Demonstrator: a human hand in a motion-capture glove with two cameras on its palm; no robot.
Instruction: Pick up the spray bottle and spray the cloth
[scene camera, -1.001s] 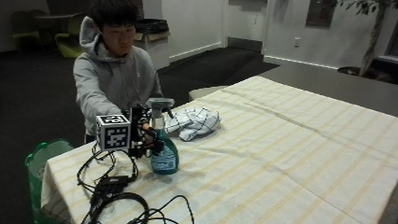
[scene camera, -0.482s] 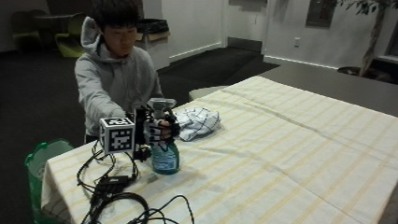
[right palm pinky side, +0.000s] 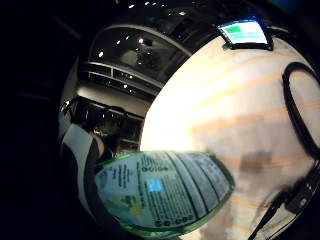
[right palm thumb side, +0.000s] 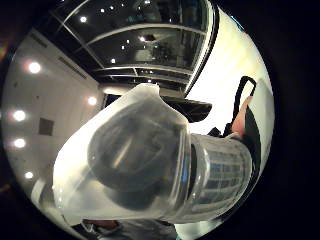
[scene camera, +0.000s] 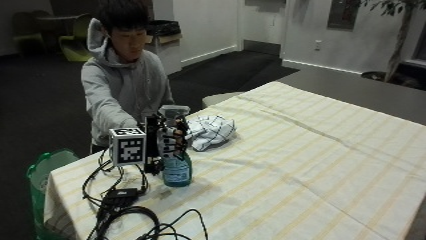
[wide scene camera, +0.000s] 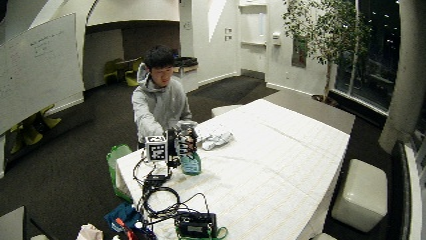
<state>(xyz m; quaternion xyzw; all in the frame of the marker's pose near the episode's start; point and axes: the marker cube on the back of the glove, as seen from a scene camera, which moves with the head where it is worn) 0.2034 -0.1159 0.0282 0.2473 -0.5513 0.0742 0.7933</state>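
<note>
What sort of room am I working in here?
Probably an office lounge or common area at night: a whiteboard on the wall, a potted tree by dark windows, and a long table under a striped cloth where the spray bottle stands.

R hand (scene camera: 168, 141) | gloved | fingers curled, gripping | arm fwd

Blue spray bottle (scene camera: 176, 170), yellow-striped tablecloth (scene camera: 319, 165)
</note>
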